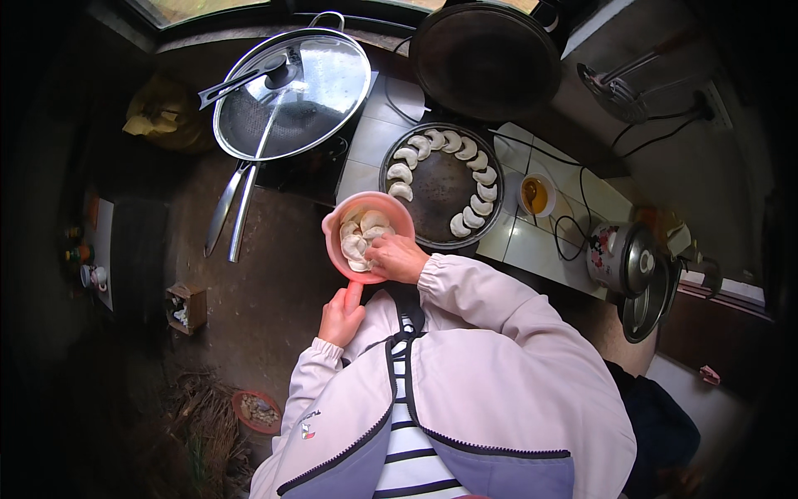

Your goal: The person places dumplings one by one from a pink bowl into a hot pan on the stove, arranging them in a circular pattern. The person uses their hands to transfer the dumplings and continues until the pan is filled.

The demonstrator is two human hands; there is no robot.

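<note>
My left hand (339, 321) is wrapped round the handle of a pink plastic dipper (329, 236), held in front of my body. Several white, half-moon dumplings (355, 248) are piled inside it. My right hand (399, 257) reaches over the dipper's rim, its fingers curled closed on a dumpling at the pile's right side; the fingertips are partly hidden. Just beyond the dipper is a round, dark electric griddle (436, 198). More dumplings (485, 208) lie along its edge in a curved row, with the dark middle and the near-left edge bare.
The griddle's raised lid (486, 62) stands behind it. At the left is a large pan with a glass lid (320, 79), spatula handles (243, 212) jutting nearward. A bowl of amber liquid (538, 196) and a rice cooker (619, 258) stand at the right, among black cords (584, 187).
</note>
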